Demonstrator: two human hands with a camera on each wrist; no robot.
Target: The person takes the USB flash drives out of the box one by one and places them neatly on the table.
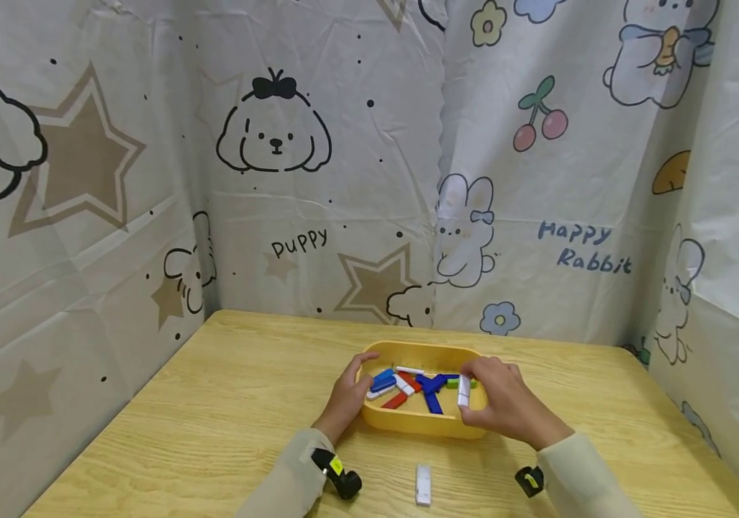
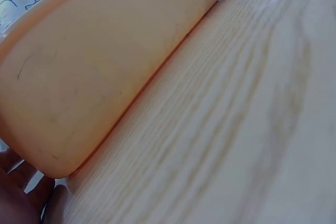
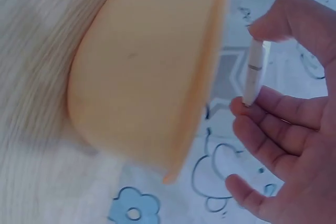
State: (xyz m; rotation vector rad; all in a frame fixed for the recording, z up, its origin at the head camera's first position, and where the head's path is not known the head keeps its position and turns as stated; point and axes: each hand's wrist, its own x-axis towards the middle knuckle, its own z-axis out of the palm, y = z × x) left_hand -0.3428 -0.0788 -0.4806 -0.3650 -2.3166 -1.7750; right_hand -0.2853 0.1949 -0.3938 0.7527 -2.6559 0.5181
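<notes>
My right hand (image 1: 505, 399) pinches an oblong white piece (image 1: 463, 391) between thumb and fingertips, upright over the right end of a yellow plastic tray (image 1: 421, 426). In the right wrist view a thin grey line crosses this white piece (image 3: 254, 69), and the little finger stands apart from it. My left hand (image 1: 346, 394) holds the tray's left end, with its fingers (image 2: 23, 174) against the outer wall. Inside the tray lie several small oblong pieces: blue (image 1: 432, 392), red (image 1: 396, 400), white (image 1: 404, 385) and green (image 1: 452, 383).
Another white oblong piece (image 1: 423, 485) lies on the wooden table (image 1: 246, 403) in front of the tray. Printed cloth (image 1: 343, 180) hangs behind and along both sides. Black wrist straps (image 1: 345, 480) show at the sleeves.
</notes>
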